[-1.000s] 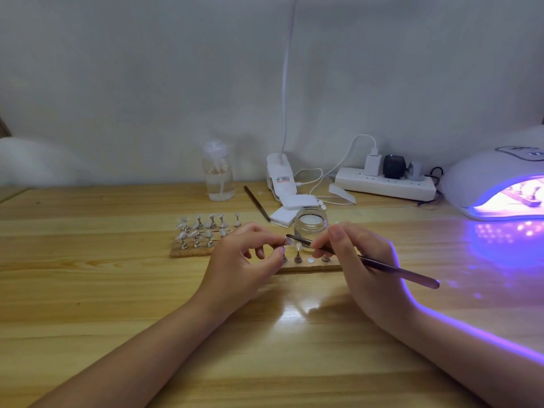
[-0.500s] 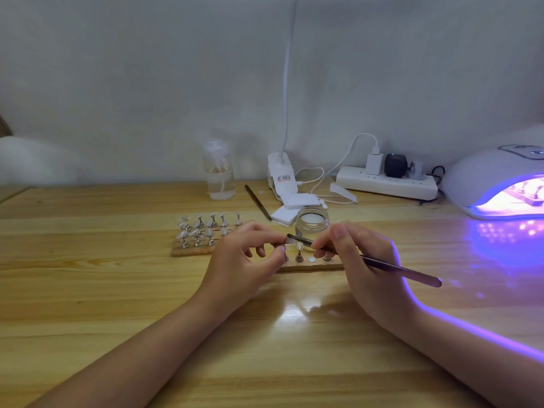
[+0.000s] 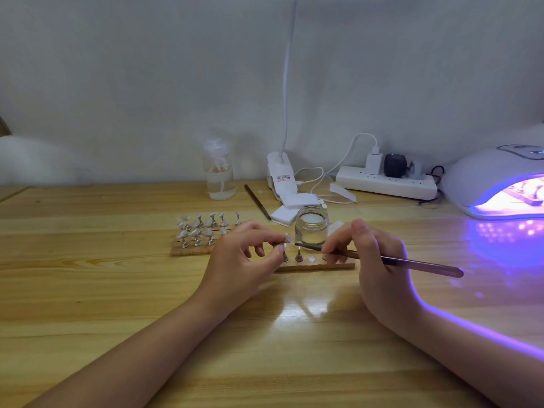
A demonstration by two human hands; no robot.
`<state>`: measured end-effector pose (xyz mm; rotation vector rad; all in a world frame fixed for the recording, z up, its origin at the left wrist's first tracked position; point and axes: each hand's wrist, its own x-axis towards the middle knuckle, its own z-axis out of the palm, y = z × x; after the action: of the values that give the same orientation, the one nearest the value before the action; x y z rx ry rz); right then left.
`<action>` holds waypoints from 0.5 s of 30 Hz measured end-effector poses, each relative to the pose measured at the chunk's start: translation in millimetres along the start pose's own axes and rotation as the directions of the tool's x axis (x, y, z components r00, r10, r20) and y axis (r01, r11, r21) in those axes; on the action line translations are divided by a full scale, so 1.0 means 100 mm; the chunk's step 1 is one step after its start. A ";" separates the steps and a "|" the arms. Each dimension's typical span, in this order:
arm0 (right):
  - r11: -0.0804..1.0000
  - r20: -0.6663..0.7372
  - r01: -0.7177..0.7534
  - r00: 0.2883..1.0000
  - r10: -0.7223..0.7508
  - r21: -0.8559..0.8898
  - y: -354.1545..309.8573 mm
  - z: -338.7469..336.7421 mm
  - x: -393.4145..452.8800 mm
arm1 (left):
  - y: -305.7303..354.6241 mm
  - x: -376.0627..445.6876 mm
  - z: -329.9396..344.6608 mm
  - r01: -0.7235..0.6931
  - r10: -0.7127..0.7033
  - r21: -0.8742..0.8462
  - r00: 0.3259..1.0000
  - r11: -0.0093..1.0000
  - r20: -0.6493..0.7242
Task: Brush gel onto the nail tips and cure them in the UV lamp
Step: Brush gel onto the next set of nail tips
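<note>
At frame centre, above the wooden strip (image 3: 315,265) on the counter (image 3: 117,290), the left hand (image 3: 241,257) pinches a nail tip (image 3: 288,238) while the right hand (image 3: 374,260) pinches the brush (image 3: 412,262), its bristles just beside the tip, with the lit UV lamp (image 3: 482,178) at right.

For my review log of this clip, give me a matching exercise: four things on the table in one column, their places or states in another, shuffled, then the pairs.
Things:
1. white dome UV lamp
2. small clear glass jar
3. long dark-handled brush
4. clear plastic pump bottle

Places or states:
A. held in the right hand
B. far right, glowing purple inside
C. by the wall, left of the white clip lamp base
D. just behind the near wooden strip

Pairs: 1-B, 2-D, 3-A, 4-C
</note>
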<state>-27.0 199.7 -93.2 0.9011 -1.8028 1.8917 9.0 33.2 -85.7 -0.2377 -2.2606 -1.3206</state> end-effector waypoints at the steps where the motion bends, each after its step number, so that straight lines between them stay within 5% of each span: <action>1: 1.000 0.004 0.002 1.000 -0.002 -0.008 0.00 0.00 0.00 | 0.00 0.00 0.00 -0.003 0.003 -0.001 1.000 1.000 0.002; 15: 0.996 0.053 -0.026 0.998 0.031 -0.086 0.00 0.02 0.01 | 0.00 0.00 0.01 -0.013 0.012 0.016 1.000 1.000 0.012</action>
<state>-27.2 197.2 -92.2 0.9090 -1.9226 1.8082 8.4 34.3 -85.7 -0.2546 -2.2755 -1.2977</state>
